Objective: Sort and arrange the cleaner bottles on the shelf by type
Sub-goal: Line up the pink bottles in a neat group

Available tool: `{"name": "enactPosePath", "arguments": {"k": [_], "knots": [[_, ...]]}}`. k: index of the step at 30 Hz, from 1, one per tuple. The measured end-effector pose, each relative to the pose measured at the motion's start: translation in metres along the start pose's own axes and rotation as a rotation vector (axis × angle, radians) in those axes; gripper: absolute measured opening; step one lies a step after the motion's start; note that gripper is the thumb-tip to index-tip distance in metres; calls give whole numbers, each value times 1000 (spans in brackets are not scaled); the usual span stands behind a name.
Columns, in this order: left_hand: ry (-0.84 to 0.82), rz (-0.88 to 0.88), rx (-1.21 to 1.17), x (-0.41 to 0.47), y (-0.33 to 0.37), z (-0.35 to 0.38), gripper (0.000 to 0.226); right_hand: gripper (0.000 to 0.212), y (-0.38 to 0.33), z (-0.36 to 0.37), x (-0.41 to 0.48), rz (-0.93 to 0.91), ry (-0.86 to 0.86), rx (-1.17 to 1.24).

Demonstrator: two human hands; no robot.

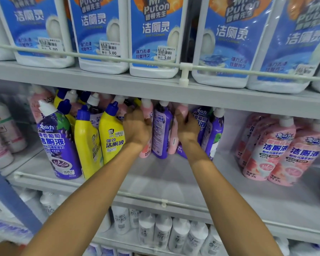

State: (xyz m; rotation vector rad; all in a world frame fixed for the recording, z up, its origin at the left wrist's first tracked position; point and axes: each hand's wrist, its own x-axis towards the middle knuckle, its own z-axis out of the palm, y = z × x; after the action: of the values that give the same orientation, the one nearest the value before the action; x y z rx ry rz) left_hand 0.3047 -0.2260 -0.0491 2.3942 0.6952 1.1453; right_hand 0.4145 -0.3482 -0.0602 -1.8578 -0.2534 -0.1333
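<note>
L hand [137,126] grips pink bottle [147,115] just left of mid purple bottle [162,130]; R hand [186,124] grips 2nd pink [174,143] just right. Pink group [277,150] far right looks sorted; yellow bottles [100,141] + mix left unsorted.

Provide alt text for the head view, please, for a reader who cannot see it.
On the middle shelf, the left hand grips a pink bottle and the right hand grips a second pink bottle, a purple bottle between them. Yellow bottles stand left.
</note>
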Motion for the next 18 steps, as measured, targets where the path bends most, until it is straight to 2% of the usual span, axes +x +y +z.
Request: {"name": "enactPosePath", "arguments": {"k": [3, 8, 10, 13, 18], "knots": [[-73, -23, 45, 1, -1, -9, 29, 54, 7, -10, -7, -63, -24, 9], [-151, 32, 28, -13, -10, -28, 28, 27, 9, -32, -32, -155, -58, 35], [-182, 38, -106, -23, -14, -32, 28, 33, 8, -42, -42, -184, -43, 4], [-272, -104, -497, -39, -19, -27, 42, 43, 8, -50, -59, -190, -49, -27], [-398, -282, -714, -73, -36, 5, 47, 44, 25, -28, -91, -86, -107, 283]]}}
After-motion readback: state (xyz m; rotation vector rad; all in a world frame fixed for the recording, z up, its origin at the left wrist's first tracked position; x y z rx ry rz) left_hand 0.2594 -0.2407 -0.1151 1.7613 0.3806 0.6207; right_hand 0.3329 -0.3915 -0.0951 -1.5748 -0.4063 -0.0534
